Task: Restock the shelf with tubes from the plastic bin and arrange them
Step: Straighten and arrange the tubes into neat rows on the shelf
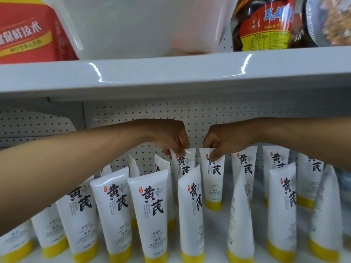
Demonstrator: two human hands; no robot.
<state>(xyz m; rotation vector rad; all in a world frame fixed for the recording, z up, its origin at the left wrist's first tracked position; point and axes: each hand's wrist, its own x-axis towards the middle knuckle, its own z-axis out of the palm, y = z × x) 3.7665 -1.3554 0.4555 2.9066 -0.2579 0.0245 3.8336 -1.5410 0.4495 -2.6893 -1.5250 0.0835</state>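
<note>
Several white tubes with yellow caps and black characters stand cap-down in rows on the white shelf (214,224). My left hand (171,137) pinches the top seam of one back-row tube (183,164). Right beside it, my right hand (220,141) pinches the top seam of the neighbouring back-row tube (213,179), which stands upright with its yellow cap on the shelf. Both forearms reach in from the sides under the upper shelf. The translucent plastic bin (144,25) sits on the upper shelf, above my hands.
The upper shelf board (171,76) hangs low over my hands. A red box (28,33) and packaged food jars (266,23) flank the bin. A pegboard wall (190,111) backs the lower shelf. Front-row tubes (150,215) stand close together; one tube (241,215) is turned sideways.
</note>
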